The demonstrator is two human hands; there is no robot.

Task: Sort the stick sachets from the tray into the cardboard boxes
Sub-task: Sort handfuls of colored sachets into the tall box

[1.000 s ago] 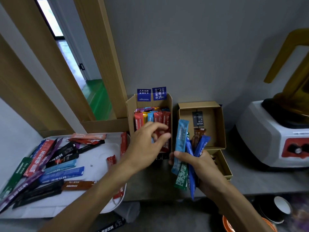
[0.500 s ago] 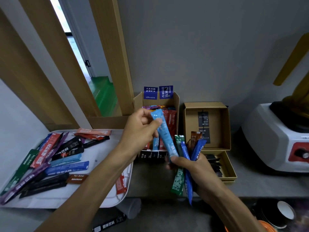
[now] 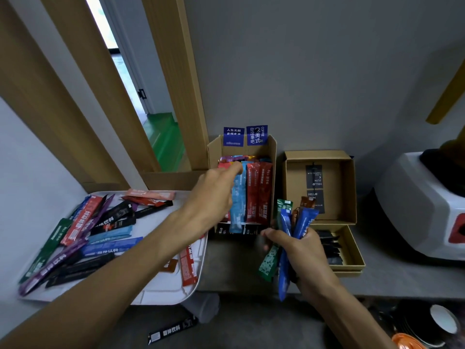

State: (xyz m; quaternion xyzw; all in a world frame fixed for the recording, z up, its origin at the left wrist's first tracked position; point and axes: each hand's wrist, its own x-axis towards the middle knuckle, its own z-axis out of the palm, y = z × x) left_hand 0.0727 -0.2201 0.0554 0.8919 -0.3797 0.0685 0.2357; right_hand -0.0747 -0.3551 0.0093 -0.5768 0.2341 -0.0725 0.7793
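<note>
My left hand [image 3: 214, 195] reaches into the tall cardboard box [image 3: 273, 157] and holds a light blue sachet [image 3: 237, 205] upright among red sachets [image 3: 259, 192]. To its right, my right hand [image 3: 299, 250] grips a bunch of sachets [image 3: 285, 263]: green, dark blue and brown ones, fanned out. The white tray [image 3: 161, 285] at the left carries several loose sachets [image 3: 83, 238] in black, red, blue, purple and green. A second, flat cardboard box [image 3: 352, 187] stands open at the right with dark sachets in its lower half.
A white appliance [image 3: 422, 210] stands at the far right. One black sachet [image 3: 173, 332] lies on the floor below the tray. A cup [image 3: 444, 321] and an orange object [image 3: 407, 342] sit at the bottom right. A doorway with wooden frames opens at the left.
My left hand took the light blue sachet out of the bunch in my right hand and carried it into the tall box. My right hand stayed in place with the rest.
</note>
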